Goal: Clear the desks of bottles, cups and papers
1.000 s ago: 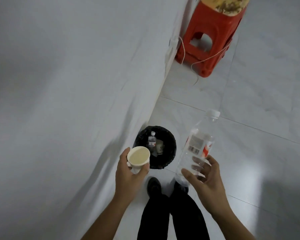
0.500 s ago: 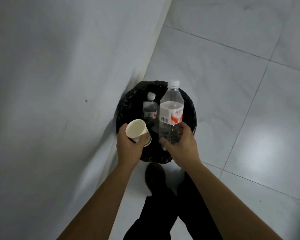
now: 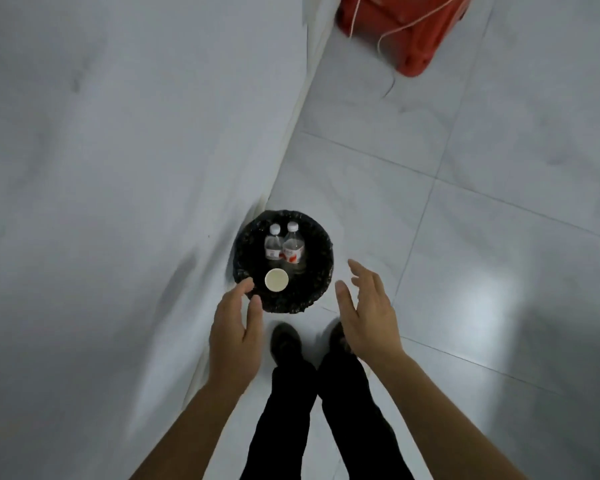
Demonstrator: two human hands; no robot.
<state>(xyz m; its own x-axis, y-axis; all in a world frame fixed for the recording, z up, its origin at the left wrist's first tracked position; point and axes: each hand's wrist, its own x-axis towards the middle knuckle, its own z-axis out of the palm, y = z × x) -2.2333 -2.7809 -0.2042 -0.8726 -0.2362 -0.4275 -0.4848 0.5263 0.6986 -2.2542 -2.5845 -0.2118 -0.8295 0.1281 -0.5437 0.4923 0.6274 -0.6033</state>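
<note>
A black-lined waste bin [image 3: 317,289] stands on the floor against the white wall. Inside it lie two clear plastic bottles, one on the left [image 3: 273,244] and one on the right [image 3: 293,249], both with white caps and red labels. A white paper cup [image 3: 276,280] sits upright at the bin's near side. My left hand [image 3: 235,327] hovers just short of the bin's near-left rim, fingers relaxed and holding nothing. To the right of the bin my right hand [image 3: 366,308] is spread open and empty.
A white wall [image 3: 118,202] fills the left half of the view. A red plastic stool [image 3: 409,26] with a white cord over it stands at the top right. Glossy grey floor tiles [image 3: 499,271] stretch to the right. My dark shoes and trouser legs [image 3: 312,393] are below the bin.
Both hands have let go: the paper cup and the bottle now lie in the bin. The hands have drawn back toward me, empty.
</note>
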